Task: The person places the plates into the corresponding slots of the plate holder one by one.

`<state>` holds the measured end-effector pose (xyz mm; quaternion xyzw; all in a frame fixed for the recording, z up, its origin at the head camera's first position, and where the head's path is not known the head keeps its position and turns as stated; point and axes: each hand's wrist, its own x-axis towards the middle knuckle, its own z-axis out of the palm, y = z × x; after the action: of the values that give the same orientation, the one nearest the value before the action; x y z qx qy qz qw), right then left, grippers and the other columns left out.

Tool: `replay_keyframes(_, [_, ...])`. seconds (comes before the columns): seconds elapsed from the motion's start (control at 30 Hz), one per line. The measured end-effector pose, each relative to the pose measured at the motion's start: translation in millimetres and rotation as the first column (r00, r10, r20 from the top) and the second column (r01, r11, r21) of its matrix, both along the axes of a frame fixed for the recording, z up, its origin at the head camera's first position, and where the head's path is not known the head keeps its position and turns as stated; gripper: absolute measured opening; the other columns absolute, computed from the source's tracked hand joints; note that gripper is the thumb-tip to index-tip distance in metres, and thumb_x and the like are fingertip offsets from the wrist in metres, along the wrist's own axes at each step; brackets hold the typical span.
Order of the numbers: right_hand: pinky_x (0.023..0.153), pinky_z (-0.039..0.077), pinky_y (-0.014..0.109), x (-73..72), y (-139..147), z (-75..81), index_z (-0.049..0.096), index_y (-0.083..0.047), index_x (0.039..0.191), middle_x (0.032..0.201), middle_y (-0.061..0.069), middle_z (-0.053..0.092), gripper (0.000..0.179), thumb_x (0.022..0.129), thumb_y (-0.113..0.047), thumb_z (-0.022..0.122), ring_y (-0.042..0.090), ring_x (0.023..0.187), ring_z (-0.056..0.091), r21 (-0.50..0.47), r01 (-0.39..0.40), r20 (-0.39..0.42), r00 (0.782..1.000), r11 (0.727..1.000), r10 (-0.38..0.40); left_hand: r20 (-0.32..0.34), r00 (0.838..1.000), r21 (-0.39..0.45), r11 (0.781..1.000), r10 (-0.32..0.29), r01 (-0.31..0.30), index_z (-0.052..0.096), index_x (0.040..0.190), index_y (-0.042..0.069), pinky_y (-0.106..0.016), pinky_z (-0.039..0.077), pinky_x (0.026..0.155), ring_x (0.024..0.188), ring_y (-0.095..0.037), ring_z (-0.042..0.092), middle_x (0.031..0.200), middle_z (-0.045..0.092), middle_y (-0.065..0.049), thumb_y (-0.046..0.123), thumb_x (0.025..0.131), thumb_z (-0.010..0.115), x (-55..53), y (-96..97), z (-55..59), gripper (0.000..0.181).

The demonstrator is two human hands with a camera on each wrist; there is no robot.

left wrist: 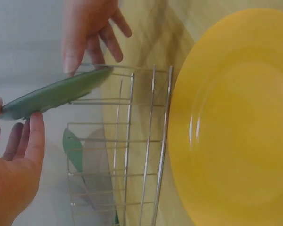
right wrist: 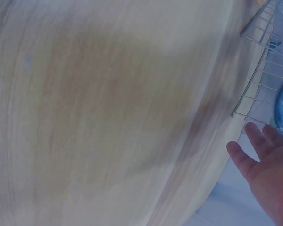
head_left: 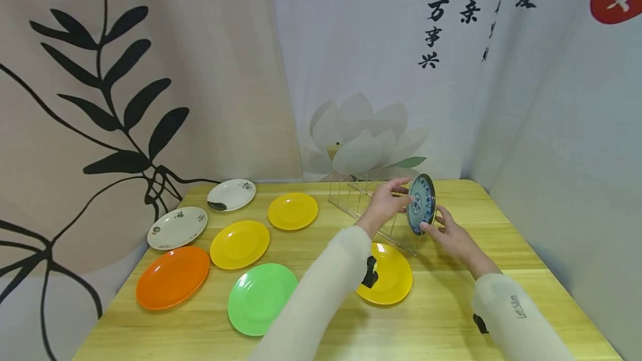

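Note:
A small plate with a blue flower pattern (head_left: 420, 205) stands on edge between my two hands, at the right end of a wire dish rack (left wrist: 168, 106). My left hand (head_left: 386, 204) pinches its upper left rim; in the left wrist view the fingers (left wrist: 36, 129) lie against the plate's side. From the right, my right hand (head_left: 453, 235) holds the lower rim, thumb on the patterned face and fingers behind. The right wrist view shows its outer fingers (right wrist: 257, 141) spread beside the rack. A yellow plate (head_left: 393, 280) lies in front of the rack, partly covered by my left sleeve.
On the left of the wooden table (head_left: 441, 316) lie an orange plate (head_left: 173, 278), a green plate (head_left: 262, 299), two more yellow plates (head_left: 239, 244) and two white patterned plates (head_left: 178, 228). Printed curtains (head_left: 225, 71) hang behind and along the right side.

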<state>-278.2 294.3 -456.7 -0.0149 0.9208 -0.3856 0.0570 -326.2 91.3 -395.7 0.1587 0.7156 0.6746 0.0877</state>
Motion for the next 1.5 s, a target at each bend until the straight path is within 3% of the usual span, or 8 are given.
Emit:
replay_keyframes(0.33, [0.106, 0.033, 0.065, 1.4, -1.7, -1.2, -0.005, -0.006, 0.158, 0.153, 0.038, 0.020, 0.091, 0.101, -0.057, 0.044, 0.054, 0.134, 0.035, -0.018, -0.014, -0.018, 1.000, 1.000, 0.014, 0.013, 1.000, -0.067, 0.998, 0.022, -0.021, 0.060, 0.137, 0.019, -0.034, 0.058, 0.079, 0.096, -0.015, 0.063, 0.109, 0.062, 0.003, 0.008, 0.094, 0.069, 2.1, -11.0, -7.6, 0.046])
replay_keyframes(0.7, [0.108, 0.030, 0.066, 1.2, 0.1, -2.8, -0.006, -0.008, 0.159, 0.154, 0.037, 0.020, 0.092, 0.100, -0.058, 0.044, 0.053, 0.134, 0.035, -0.015, -0.005, -0.028, 1.000, 1.000, 0.004, -0.015, 0.999, -0.107, 0.994, 0.036, -0.037, 0.057, 0.140, 0.015, -0.033, 0.057, 0.077, 0.099, -0.017, 0.062, 0.125, 0.060, -0.013, 0.009, 0.096, 0.066, -7.9, -43.6, -8.4, 0.046])
replay_keyframes(1.03, [0.108, 0.030, 0.066, 0.3, -0.7, -3.2, -0.005, -0.009, 0.159, 0.154, 0.036, 0.020, 0.092, 0.099, -0.060, 0.044, 0.053, 0.135, 0.035, -0.016, -0.003, -0.033, 0.999, 1.000, 0.002, -0.011, 0.999, -0.131, 0.990, 0.043, -0.044, 0.055, 0.142, 0.012, -0.035, 0.057, 0.080, 0.101, -0.025, 0.062, 0.116, 0.060, -0.011, 0.010, 0.096, 0.066, -14.3, -81.8, -14.3, 0.048])
replay_keyframes(1.2, [0.108, 0.030, 0.066, 0.9, -2.1, -1.9, -0.005, -0.009, 0.159, 0.154, 0.037, 0.020, 0.092, 0.100, -0.059, 0.044, 0.053, 0.135, 0.034, -0.017, -0.003, -0.023, 1.000, 1.000, 0.003, 0.025, 0.999, -0.151, 0.988, 0.042, -0.038, 0.055, 0.142, 0.011, -0.039, 0.058, 0.083, 0.107, -0.031, 0.061, 0.118, 0.060, -0.012, 0.012, 0.095, 0.068, -10.5, -99.6, -20.9, 0.048])
replay_keyframes(1.5, [0.108, 0.030, 0.066, 2.5, -3.0, -1.6, -0.007, -0.009, 0.159, 0.154, 0.037, 0.019, 0.091, 0.101, -0.057, 0.044, 0.054, 0.134, 0.035, -0.014, 0.001, -0.018, 1.000, 1.000, -0.001, 0.100, 0.995, -0.223, 0.974, -0.019, 0.041, 0.050, 0.145, 0.008, -0.045, 0.056, 0.088, 0.109, -0.028, 0.061, 0.119, 0.060, -0.012, 0.015, 0.097, 0.065, 1.0, -125.3, -36.5, 0.051])
